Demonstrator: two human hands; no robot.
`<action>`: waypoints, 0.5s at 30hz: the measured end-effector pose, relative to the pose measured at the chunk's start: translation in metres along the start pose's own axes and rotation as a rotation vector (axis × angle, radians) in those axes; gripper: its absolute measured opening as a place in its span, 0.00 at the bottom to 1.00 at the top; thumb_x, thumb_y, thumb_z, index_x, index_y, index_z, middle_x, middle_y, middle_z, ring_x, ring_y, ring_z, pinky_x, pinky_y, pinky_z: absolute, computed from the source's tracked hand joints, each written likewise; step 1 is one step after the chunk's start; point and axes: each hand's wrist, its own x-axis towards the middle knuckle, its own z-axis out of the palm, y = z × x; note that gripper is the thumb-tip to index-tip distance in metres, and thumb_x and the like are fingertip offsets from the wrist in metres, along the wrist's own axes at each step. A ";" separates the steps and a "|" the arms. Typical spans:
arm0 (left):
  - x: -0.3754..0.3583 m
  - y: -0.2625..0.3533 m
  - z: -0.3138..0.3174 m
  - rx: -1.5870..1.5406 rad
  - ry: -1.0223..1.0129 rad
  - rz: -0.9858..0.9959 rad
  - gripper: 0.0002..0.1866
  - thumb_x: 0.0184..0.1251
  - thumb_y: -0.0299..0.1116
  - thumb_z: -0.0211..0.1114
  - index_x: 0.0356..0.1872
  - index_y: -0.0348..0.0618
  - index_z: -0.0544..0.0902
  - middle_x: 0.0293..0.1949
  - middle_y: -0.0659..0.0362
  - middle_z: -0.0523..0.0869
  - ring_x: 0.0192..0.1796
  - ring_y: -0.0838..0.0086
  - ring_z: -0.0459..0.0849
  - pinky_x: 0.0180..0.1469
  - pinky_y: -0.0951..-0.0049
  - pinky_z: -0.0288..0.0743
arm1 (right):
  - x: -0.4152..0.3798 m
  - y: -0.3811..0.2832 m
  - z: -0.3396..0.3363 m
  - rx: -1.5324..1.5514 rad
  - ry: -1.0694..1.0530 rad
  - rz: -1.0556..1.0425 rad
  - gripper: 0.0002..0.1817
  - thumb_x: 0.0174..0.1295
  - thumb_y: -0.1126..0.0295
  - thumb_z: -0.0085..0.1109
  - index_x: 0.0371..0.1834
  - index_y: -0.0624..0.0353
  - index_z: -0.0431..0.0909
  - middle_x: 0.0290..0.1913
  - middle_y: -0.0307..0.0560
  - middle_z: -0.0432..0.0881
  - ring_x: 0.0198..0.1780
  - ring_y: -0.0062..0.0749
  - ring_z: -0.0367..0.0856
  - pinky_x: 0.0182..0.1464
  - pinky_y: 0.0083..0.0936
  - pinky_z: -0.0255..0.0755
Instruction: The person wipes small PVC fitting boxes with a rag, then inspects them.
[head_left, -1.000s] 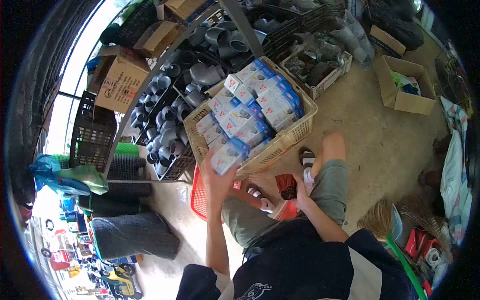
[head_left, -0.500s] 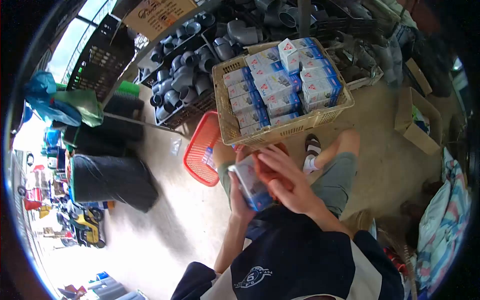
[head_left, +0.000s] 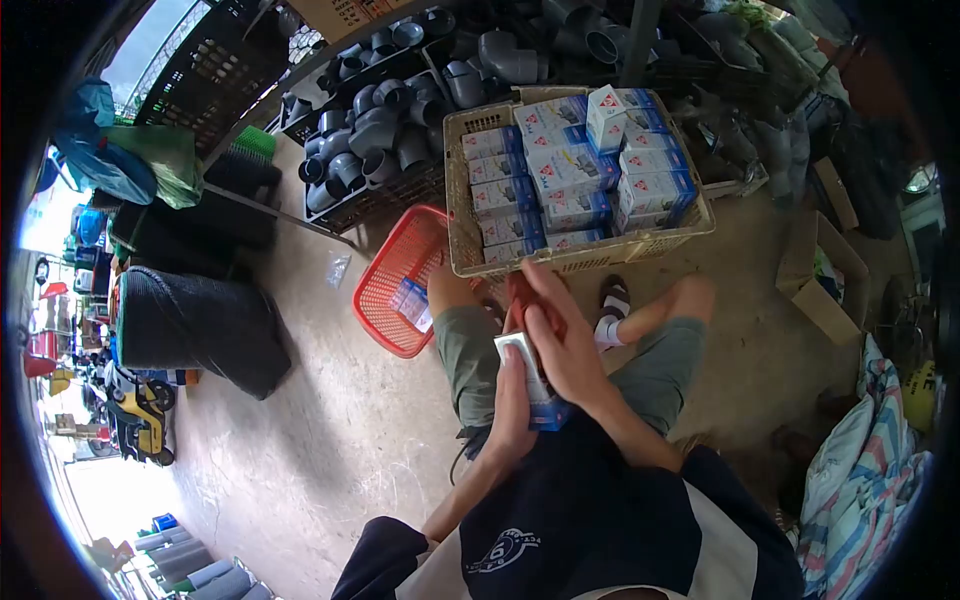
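Above my lap, my left hand (head_left: 511, 415) is wrapped round a small white and blue cardboard box (head_left: 549, 412), with the thumb along its narrow white side. My right hand (head_left: 568, 362) presses an orange-red cloth (head_left: 521, 298) against the far side of the box. Its fingers are closed on the cloth, and part of both cloth and box is hidden behind them. Just beyond my hands stands a beige plastic crate (head_left: 590, 256) stacked with similar boxes (head_left: 571, 170). One box (head_left: 606, 120) stands upright on top of the stack.
A red basket (head_left: 372, 318) with a blue and white packet (head_left: 410, 301) lies left of my knee. Grey pipe fittings (head_left: 376, 130) fill black crates behind. An open carton (head_left: 822, 290) and striped sacking (head_left: 860, 470) are on the right. A black mesh roll (head_left: 195, 325) stands left.
The box has turned so its narrow side faces up toward me. My right hand and the cloth have shifted round it, and the whole view has moved slightly.
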 end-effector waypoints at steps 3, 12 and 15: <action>0.010 0.025 0.011 -0.052 0.016 0.224 0.33 0.84 0.60 0.38 0.77 0.48 0.64 0.71 0.55 0.74 0.72 0.63 0.74 0.75 0.61 0.66 | -0.008 -0.004 0.000 -0.066 -0.104 -0.060 0.27 0.71 0.69 0.57 0.73 0.59 0.71 0.75 0.54 0.69 0.79 0.59 0.60 0.78 0.47 0.54; -0.005 0.028 0.031 0.296 -0.040 0.404 0.35 0.87 0.53 0.36 0.84 0.48 0.41 0.77 0.50 0.62 0.77 0.64 0.65 0.77 0.65 0.59 | -0.009 -0.002 -0.008 0.299 -0.018 0.162 0.30 0.71 0.67 0.58 0.76 0.54 0.68 0.79 0.55 0.61 0.81 0.59 0.54 0.79 0.50 0.51; 0.009 0.037 0.022 0.328 -0.029 0.464 0.35 0.87 0.54 0.35 0.84 0.47 0.43 0.76 0.49 0.65 0.75 0.64 0.67 0.76 0.64 0.61 | -0.009 -0.009 -0.006 -0.110 -0.112 -0.130 0.30 0.69 0.65 0.60 0.76 0.49 0.70 0.79 0.54 0.61 0.80 0.61 0.55 0.78 0.53 0.52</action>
